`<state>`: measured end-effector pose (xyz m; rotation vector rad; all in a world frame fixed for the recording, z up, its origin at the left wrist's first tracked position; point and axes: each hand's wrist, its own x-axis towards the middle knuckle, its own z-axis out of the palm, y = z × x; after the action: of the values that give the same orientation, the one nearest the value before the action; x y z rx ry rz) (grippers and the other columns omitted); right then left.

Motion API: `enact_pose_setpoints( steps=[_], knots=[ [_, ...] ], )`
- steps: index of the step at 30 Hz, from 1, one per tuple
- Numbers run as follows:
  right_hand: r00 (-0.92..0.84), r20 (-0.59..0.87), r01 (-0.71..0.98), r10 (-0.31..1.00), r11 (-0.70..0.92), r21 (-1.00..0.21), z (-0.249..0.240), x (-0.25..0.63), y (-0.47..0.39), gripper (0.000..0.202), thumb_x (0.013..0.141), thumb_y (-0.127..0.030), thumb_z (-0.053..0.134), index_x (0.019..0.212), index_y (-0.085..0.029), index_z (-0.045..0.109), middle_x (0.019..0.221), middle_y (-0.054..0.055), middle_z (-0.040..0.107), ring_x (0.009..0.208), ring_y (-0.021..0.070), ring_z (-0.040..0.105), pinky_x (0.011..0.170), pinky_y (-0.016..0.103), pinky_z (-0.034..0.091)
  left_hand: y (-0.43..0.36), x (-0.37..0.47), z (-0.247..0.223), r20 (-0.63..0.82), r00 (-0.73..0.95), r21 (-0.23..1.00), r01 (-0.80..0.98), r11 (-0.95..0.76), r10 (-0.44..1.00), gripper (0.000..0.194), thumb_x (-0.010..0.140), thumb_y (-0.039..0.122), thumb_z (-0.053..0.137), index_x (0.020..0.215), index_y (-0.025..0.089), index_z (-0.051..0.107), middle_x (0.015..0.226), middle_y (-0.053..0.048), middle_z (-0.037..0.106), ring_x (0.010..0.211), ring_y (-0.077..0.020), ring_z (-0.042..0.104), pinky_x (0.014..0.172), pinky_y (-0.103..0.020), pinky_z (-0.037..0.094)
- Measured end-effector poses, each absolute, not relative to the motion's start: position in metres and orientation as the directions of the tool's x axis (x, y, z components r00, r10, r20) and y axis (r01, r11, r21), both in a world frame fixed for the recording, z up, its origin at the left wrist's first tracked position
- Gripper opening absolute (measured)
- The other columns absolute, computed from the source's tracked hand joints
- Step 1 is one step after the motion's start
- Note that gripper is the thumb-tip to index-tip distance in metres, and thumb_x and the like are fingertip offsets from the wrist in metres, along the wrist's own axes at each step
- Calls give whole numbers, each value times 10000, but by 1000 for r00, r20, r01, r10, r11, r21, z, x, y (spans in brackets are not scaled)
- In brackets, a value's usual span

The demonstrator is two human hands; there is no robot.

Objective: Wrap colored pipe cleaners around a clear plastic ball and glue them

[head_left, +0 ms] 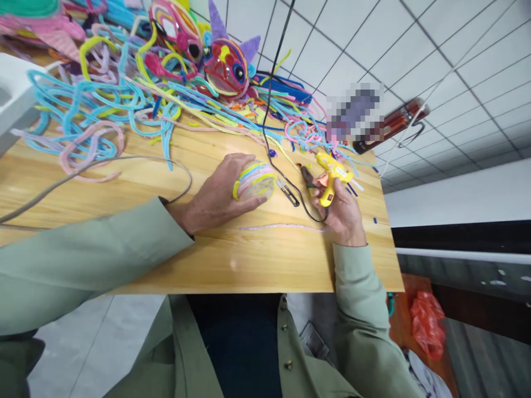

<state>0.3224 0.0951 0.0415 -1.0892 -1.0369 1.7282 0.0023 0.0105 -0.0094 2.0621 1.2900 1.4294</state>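
Note:
My left hand (219,190) is wrapped around a rounded, clear-looking piece (257,181) banded with yellow, pink and blue pipe cleaners, low over the table. In my right hand (342,210) is a yellow glue gun (331,178), its black cord trailing across the wood. Between the hands lie small thread snips (287,192). Dark-jawed pliers (307,177) rest just left of the glue gun, partly hidden by my fingers. A thin lilac pipe cleaner (282,226) stretches along the table nearer to me.
Loose pipe cleaners (108,105) heap along the back left. Two decorated fish-like figures (227,69) (176,30) stand among them. A dark red bottle (394,126) is at the back right against the tiled wall (415,61). A grey cable (83,166) crosses the left side.

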Motion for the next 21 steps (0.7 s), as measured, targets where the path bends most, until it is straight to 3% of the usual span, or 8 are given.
enact_pose_setpoints(
  steps=[5,10,16,21],
  knots=[
    [-21,-198,-377,980,-191,-906,48,390,115,238,963,-436,837,1009,-233,721,901,-39,779,772,71,718,722,175,670,10,-1,-12,582,105,664,511,-546,807,725,1016,618,734,1597,286,455,1504,-148,591,1457,-388,583,1250,-633,544],
    [339,-227,-272,913,-136,-953,45,442,131,180,1000,-266,730,857,-236,626,700,-77,648,599,62,607,571,156,596,15,-2,-14,583,105,672,495,-551,805,782,963,697,762,1587,324,474,1495,-111,590,1424,-453,580,1199,-763,538],
    [490,-235,-183,840,-165,-969,41,459,144,238,1008,-169,624,792,-227,544,634,-69,563,554,68,534,520,146,528,18,0,-14,565,100,696,475,-538,819,805,904,757,770,1562,383,495,1454,-71,604,1377,-472,582,1146,-832,532],
    [503,-70,7,861,-86,-996,43,451,130,185,896,-219,783,868,-226,601,739,-54,587,673,104,570,582,197,534,13,3,-11,617,114,621,536,-571,778,756,985,654,753,1567,255,481,1483,-135,612,1404,-423,608,1185,-714,559]
  ],
)
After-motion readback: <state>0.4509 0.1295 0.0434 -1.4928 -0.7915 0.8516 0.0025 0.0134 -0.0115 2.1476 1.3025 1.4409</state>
